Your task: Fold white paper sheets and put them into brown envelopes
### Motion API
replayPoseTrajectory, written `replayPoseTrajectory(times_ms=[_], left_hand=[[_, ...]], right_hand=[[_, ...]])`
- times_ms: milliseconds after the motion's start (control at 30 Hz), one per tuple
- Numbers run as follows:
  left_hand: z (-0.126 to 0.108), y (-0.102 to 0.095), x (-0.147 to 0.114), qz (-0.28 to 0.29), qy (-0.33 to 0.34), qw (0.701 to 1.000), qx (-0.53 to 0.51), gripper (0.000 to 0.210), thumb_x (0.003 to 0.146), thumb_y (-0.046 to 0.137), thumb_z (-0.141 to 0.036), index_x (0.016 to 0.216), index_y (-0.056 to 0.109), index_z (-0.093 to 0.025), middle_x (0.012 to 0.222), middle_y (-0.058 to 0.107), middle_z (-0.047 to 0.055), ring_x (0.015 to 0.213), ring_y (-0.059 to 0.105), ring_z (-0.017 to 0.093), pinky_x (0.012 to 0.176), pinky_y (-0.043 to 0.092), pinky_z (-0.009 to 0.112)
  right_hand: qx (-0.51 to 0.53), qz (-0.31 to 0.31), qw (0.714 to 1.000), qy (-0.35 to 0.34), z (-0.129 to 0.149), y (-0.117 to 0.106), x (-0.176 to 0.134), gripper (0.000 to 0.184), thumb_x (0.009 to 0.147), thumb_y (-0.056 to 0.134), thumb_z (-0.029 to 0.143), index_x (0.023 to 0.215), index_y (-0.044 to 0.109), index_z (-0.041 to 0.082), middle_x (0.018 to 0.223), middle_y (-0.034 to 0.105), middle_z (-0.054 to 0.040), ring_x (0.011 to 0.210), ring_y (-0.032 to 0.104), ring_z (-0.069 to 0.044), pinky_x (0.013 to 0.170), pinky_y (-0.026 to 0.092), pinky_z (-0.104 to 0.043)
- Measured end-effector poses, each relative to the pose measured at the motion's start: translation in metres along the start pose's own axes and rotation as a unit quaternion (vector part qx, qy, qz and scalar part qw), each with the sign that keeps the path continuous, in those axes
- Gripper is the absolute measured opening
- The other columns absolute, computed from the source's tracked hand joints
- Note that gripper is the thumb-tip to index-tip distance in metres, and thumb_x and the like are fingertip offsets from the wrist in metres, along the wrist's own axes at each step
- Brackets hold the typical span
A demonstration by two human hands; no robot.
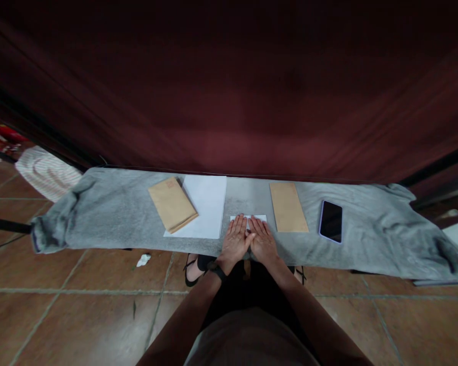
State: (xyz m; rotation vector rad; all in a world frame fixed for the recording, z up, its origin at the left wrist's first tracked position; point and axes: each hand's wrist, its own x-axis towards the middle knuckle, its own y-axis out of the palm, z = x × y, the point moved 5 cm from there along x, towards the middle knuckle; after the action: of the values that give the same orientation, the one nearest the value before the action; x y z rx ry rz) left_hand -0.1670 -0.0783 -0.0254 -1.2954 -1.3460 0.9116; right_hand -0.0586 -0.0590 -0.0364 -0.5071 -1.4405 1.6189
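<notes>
My left hand [234, 240] and my right hand [262, 241] lie flat side by side, palms down, their thumbs overlapping. Both press on a small piece of white paper [259, 217], which looks folded; most of it is hidden under the fingers. To the right of my hands a single brown envelope [289, 207] lies flat. On the left is a stack of white paper sheets [208, 203], with a pile of brown envelopes [172, 204] resting partly over it.
A grey cloth [110, 208] covers the narrow bench. Farther right on it lies a phone [331, 221] with a dark screen. Behind the bench rises a dark red panel [229, 101]. A crumpled white scrap [143, 260] is on the tiled floor [99, 325].
</notes>
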Motion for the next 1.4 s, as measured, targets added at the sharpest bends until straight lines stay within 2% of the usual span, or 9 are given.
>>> replayPoseTrajectory(times_ms=[200, 400, 633, 733, 833, 933, 1133, 1233, 1400], left_hand=[[0.005, 0.002, -0.003, -0.007, -0.026, 0.999, 0.025, 0.071, 0.102, 0.036, -0.051, 0.154, 0.032, -0.003, 0.161, 0.033, 0.019, 0.152, 0.025, 0.027, 0.123, 0.028, 0.046], [0.008, 0.000, -0.009, -0.035, -0.067, 0.997, 0.025, 0.073, 0.102, 0.034, -0.054, 0.154, 0.033, -0.003, 0.159, 0.035, 0.021, 0.151, 0.028, 0.030, 0.122, 0.030, 0.047], [0.008, 0.000, -0.017, -0.059, -0.110, 0.992, 0.028, 0.069, 0.104, 0.033, -0.048, 0.153, 0.032, 0.000, 0.157, 0.036, 0.024, 0.150, 0.029, 0.032, 0.120, 0.033, 0.050], [0.005, -0.003, -0.028, -0.073, -0.105, 0.991, 0.031, 0.065, 0.104, 0.033, -0.042, 0.154, 0.030, 0.001, 0.158, 0.035, 0.025, 0.150, 0.029, 0.032, 0.120, 0.032, 0.051], [-0.005, -0.004, -0.045, -0.070, -0.055, 0.996, 0.030, 0.061, 0.104, 0.034, -0.035, 0.157, 0.025, -0.004, 0.161, 0.031, 0.020, 0.152, 0.024, 0.028, 0.122, 0.031, 0.048], [-0.014, -0.003, -0.061, -0.054, -0.014, 0.998, 0.030, 0.062, 0.103, 0.035, -0.031, 0.158, 0.021, -0.007, 0.162, 0.031, 0.017, 0.153, 0.022, 0.026, 0.123, 0.030, 0.047], [-0.015, -0.003, -0.068, -0.034, -0.001, 0.999, 0.036, 0.063, 0.098, 0.033, -0.017, 0.158, 0.018, -0.003, 0.162, 0.029, 0.018, 0.153, 0.022, 0.025, 0.123, 0.029, 0.047], [-0.013, -0.006, -0.070, -0.041, 0.002, 0.998, 0.037, 0.064, 0.098, 0.033, -0.016, 0.158, 0.018, -0.005, 0.163, 0.029, 0.018, 0.153, 0.021, 0.025, 0.124, 0.029, 0.046], [-0.007, -0.011, -0.075, -0.060, -0.005, 0.998, 0.032, 0.067, 0.103, 0.038, -0.032, 0.159, 0.014, -0.005, 0.160, 0.032, 0.022, 0.151, 0.026, 0.029, 0.120, 0.033, 0.050]], right_hand=[[-0.036, -0.034, 0.997, 0.053, -0.004, 0.005, -0.003, 0.053, 0.102, 0.038, 0.026, 0.151, 0.040, 0.004, 0.157, 0.040, -0.0207, 0.148, 0.033, -0.031, 0.119, 0.028, -0.049], [-0.038, -0.069, 0.992, 0.099, -0.009, 0.006, -0.006, 0.060, 0.102, 0.038, 0.030, 0.153, 0.034, -0.001, 0.157, 0.037, -0.0252, 0.147, 0.034, -0.032, 0.118, 0.031, -0.051], [-0.046, -0.090, 0.989, 0.108, -0.009, 0.007, -0.007, 0.061, 0.104, 0.036, 0.034, 0.153, 0.033, -0.001, 0.158, 0.036, -0.0256, 0.146, 0.035, -0.032, 0.117, 0.032, -0.050], [-0.044, -0.098, 0.988, 0.112, -0.009, 0.006, -0.007, 0.060, 0.104, 0.035, 0.034, 0.153, 0.033, -0.001, 0.157, 0.036, -0.0258, 0.146, 0.036, -0.032, 0.117, 0.032, -0.051], [-0.039, -0.098, 0.987, 0.117, -0.010, 0.002, -0.006, 0.057, 0.104, 0.033, 0.031, 0.153, 0.034, 0.001, 0.158, 0.037, -0.0239, 0.146, 0.036, -0.031, 0.117, 0.032, -0.050], [-0.027, -0.083, 0.992, 0.096, -0.005, -0.005, -0.008, 0.055, 0.105, 0.031, 0.030, 0.153, 0.035, 0.004, 0.159, 0.037, -0.0205, 0.147, 0.035, -0.030, 0.118, 0.031, -0.050], [0.016, -0.029, 0.998, -0.053, 0.028, -0.013, -0.033, 0.052, 0.106, 0.032, 0.030, 0.155, 0.036, 0.014, 0.158, 0.041, -0.0104, 0.148, 0.035, -0.021, 0.123, 0.027, -0.044], [0.006, -0.034, 0.998, -0.044, 0.029, -0.014, -0.047, 0.055, 0.106, 0.034, 0.035, 0.156, 0.034, 0.011, 0.157, 0.043, -0.0128, 0.147, 0.037, -0.023, 0.123, 0.026, -0.045], [-0.031, -0.030, 0.999, -0.015, 0.014, -0.016, -0.060, 0.059, 0.106, 0.035, 0.040, 0.155, 0.033, 0.008, 0.159, 0.038, -0.0160, 0.146, 0.038, -0.027, 0.121, 0.028, -0.046]])
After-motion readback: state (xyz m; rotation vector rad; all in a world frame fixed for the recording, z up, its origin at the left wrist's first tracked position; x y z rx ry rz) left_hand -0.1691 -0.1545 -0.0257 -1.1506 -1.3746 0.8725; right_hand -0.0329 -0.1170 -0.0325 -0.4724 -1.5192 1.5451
